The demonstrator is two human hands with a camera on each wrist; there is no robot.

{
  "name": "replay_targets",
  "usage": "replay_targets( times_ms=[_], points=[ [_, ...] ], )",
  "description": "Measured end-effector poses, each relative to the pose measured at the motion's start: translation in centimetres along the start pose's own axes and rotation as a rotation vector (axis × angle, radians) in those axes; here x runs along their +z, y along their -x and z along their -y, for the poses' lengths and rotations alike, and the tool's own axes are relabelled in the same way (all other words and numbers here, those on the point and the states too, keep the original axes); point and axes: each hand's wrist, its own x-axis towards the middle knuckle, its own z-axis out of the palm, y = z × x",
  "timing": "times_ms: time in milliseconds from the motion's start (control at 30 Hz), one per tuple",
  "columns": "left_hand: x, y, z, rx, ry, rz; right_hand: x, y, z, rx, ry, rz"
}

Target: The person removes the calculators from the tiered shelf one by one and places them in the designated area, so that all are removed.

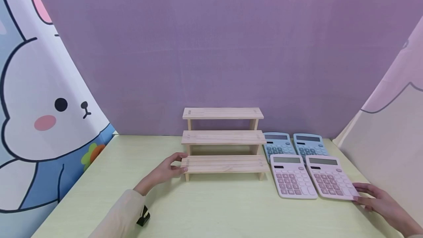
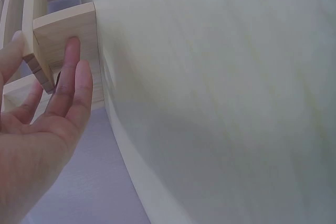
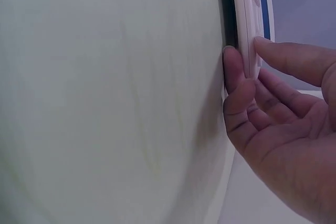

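Observation:
A three-step wooden display stand (image 1: 225, 137) stands mid-table against the back. At the left end of its lowest step my left hand (image 1: 168, 169) holds on; in the left wrist view the thumb lies on the board (image 2: 34, 51) and fingers touch the leg beneath. My right hand (image 1: 378, 201) pinches the lower right corner of the right pink calculator (image 1: 330, 179), thumb on top and fingers under the edge, as the right wrist view also shows. Left of it lies another pink calculator (image 1: 292, 177). Behind them are two blue calculators (image 1: 279, 144), partly covered by the pink ones.
A pale green table (image 1: 211, 212) carries everything. Behind it hangs a purple cloth backdrop (image 1: 224, 47). On the left is a cloth with a cartoon rabbit (image 1: 39, 113), on the right a pale printed cloth (image 1: 393, 131). A small black clip-like object (image 1: 143, 216) sits by the left sleeve.

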Motion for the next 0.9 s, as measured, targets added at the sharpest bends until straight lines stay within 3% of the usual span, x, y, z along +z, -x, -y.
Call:
replay_targets(
  times_ms=[167,467,900],
  points=[
    [-0.02,0.02,0.04,-0.001,-0.004,-0.006,-0.02,-0.23,-0.23,-0.011,0.02,-0.009],
    [0.07,-0.21,0.31,-0.012,-0.011,-0.013,-0.51,-0.72,0.2,0.065,0.15,0.017],
    [0.07,-0.18,0.29,0.011,-0.021,-0.011,-0.72,-0.67,-0.1,0.073,0.139,0.025]
  ],
)
